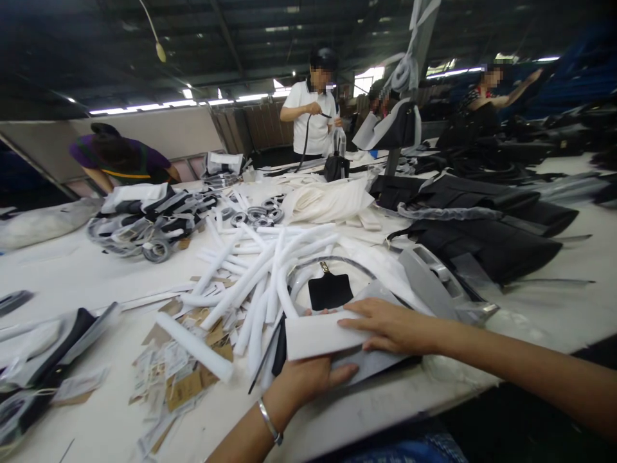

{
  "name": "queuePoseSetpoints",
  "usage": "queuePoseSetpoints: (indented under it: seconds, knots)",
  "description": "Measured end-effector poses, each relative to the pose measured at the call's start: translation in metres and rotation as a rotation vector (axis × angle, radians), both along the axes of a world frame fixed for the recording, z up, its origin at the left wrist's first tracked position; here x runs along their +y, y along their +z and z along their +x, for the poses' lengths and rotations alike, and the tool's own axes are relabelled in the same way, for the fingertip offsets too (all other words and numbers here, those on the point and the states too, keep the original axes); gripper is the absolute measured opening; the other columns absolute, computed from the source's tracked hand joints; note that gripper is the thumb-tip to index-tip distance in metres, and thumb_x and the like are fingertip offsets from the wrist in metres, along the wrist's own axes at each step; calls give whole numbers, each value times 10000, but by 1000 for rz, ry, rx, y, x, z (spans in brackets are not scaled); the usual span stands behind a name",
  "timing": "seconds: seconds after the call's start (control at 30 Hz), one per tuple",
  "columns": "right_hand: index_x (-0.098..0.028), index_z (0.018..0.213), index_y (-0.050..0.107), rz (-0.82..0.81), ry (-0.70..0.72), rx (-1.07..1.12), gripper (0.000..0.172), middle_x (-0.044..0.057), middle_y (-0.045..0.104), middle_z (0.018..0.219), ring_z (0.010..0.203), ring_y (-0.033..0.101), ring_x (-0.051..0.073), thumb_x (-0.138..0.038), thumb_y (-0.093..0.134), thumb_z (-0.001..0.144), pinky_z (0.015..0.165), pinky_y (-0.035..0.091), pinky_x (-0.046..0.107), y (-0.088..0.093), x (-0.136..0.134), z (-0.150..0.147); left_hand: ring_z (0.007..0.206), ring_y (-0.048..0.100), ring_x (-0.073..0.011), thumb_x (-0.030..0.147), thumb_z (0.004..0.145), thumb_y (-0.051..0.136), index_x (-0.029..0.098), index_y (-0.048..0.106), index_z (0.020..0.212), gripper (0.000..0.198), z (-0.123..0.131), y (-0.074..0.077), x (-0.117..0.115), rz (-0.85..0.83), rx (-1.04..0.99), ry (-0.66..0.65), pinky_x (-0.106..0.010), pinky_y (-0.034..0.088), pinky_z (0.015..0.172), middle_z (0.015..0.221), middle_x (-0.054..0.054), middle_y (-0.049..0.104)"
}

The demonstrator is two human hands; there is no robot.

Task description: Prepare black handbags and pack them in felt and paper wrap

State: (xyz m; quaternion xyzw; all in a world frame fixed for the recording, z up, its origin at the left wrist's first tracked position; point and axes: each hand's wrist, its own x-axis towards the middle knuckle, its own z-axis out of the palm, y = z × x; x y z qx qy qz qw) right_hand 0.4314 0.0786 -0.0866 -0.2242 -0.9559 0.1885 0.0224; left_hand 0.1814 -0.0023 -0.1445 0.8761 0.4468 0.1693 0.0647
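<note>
In front of me lies a white foam sheet (313,337), folded over the near side of a bag wrapped in grey-white sheeting (371,366). My left hand (308,384) is closed round the near side of the foam, thumb along the bag; fingertips show at the foam's far edge. On the foam's right end, my right hand (390,326) rests with its fingers outstretched and apart. Just beyond both hands are a black tag with a gold-coloured clasp (330,291) and a curved handle in clear wrapping (301,273). The bag's body is mostly hidden.
White foam tubes (250,276) are heaped left of the bag, beside scattered paper tags (186,392). Wrapped black bags lie at left (72,347) and right (482,238). A co-worker in a white shirt (308,119) stands across the table; others are farther off.
</note>
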Motion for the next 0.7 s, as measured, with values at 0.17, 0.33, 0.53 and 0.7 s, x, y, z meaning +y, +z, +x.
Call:
queuePoseSetpoints:
  seconds: [0.17, 0.33, 0.53, 0.7]
  knots:
    - [-338, 1476, 499, -99, -30, 52, 475, 128, 454, 1550, 1406, 436, 304, -374, 536, 1003, 1147, 352, 541, -3, 8, 15, 1455, 379, -303, 593, 964, 497, 291, 396, 1528, 648, -6, 7, 5, -16, -18, -16, -512, 259, 1245, 1543, -26, 480]
    - [-280, 1538, 406, -171, -128, 42, 533, 122, 399, 1591, 1460, 358, 294, -427, 465, 1029, 1199, 257, 570, -19, -2, 23, 1427, 416, -332, 613, 948, 507, 247, 415, 1522, 687, -6, 3, 7, -55, -29, -15, -548, 261, 1231, 1536, -75, 484]
    - [-356, 1504, 450, -66, -149, 80, 470, 97, 434, 1570, 1420, 416, 296, -406, 456, 1037, 1159, 340, 552, -17, -8, 26, 1418, 433, -324, 574, 953, 533, 259, 437, 1507, 645, -8, 5, 7, -100, -1, -68, -507, 309, 1215, 1557, -63, 456]
    - [-414, 1490, 451, 154, -85, 62, 556, 113, 440, 1558, 1383, 440, 329, -195, 525, 984, 1104, 359, 607, -19, -16, 27, 1444, 392, -344, 539, 919, 600, 273, 330, 1551, 737, -12, 6, 10, -103, -9, -69, -618, 174, 1238, 1579, -84, 419]
